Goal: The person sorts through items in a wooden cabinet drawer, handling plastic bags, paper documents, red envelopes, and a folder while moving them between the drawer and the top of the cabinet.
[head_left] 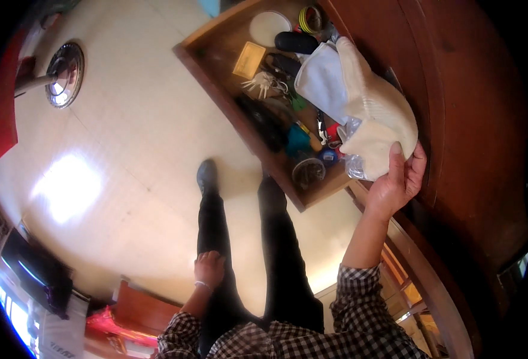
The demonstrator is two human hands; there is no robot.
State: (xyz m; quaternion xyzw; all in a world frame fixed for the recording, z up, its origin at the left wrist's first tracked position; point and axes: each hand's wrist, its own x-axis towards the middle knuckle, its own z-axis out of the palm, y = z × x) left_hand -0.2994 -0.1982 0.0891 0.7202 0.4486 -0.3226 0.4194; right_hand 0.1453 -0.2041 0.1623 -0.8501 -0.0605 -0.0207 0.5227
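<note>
My right hand (397, 181) grips the near end of a cream knitted cloth (381, 107), thumb on top and fingers beneath. The cloth stretches over the right side of an open wooden drawer (240, 128), and its folds hide some contents. Beside it lies a pale bluish-white folded cloth (324, 81), with clear plastic (355, 166) showing under the cream one. My left hand (210, 268) rests on my left thigh, fingers curled and holding nothing. Near the cloths in the drawer are a bunch of keys (265, 82), a yellow box (249, 60) and a black oblong object (296, 42).
The drawer also holds tape rolls (311, 19), a white round lid (270, 28), and a clear round container (308, 173). Dark red-brown furniture (473, 119) stands along the right. A metal stand base (64, 75) is on the pale floor at left.
</note>
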